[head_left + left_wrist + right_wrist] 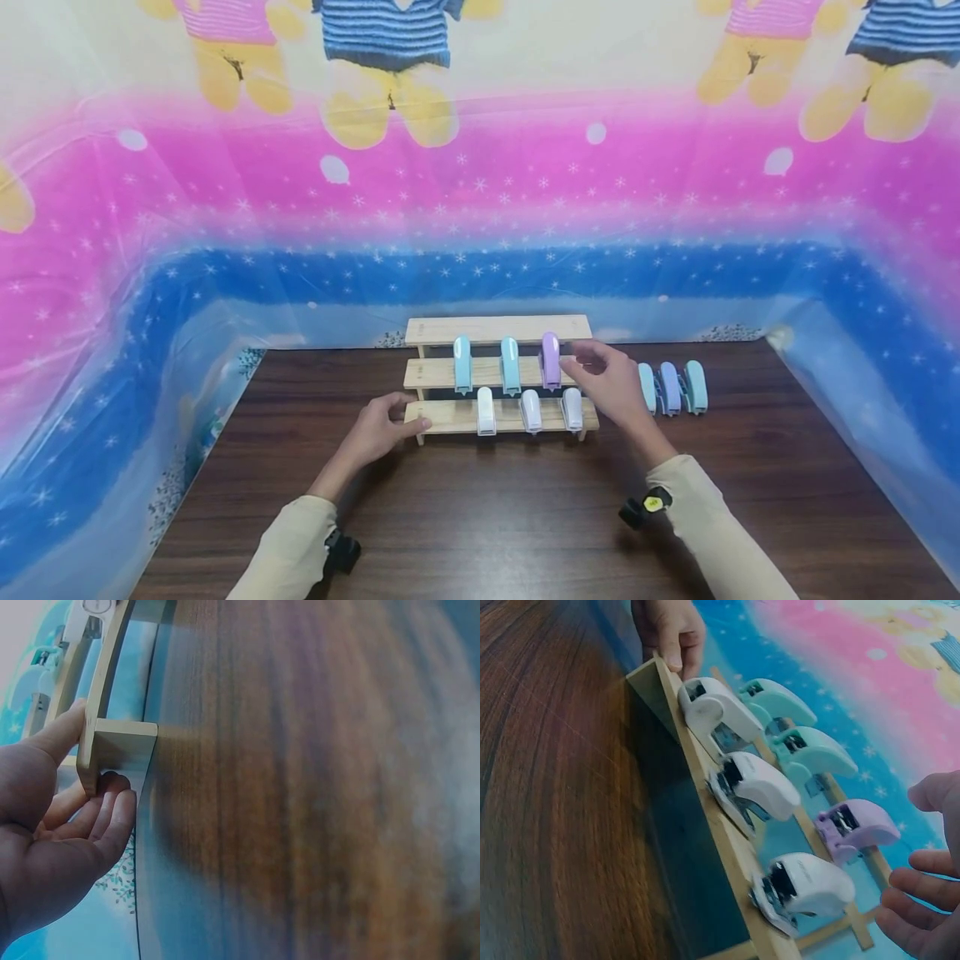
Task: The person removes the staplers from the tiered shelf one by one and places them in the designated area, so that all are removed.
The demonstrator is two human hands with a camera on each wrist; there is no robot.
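Observation:
My left hand pinches the left end of a three-tier wooden display rack, thumb on top of the lowest shelf and fingers beneath it. On the middle shelf, a purple stapler stands at the right of two mint-green staplers, one in the middle and one at the left. My right hand is beside the purple stapler; in the right wrist view its fingers are spread and apart from it. Three white staplers, including a middle one, stand along the lowest shelf.
To the right of the rack, three more staplers stand in a row on the dark wood table: two mint-green and a lavender one between them. The top shelf is bare. A patterned curtain hangs behind the table.

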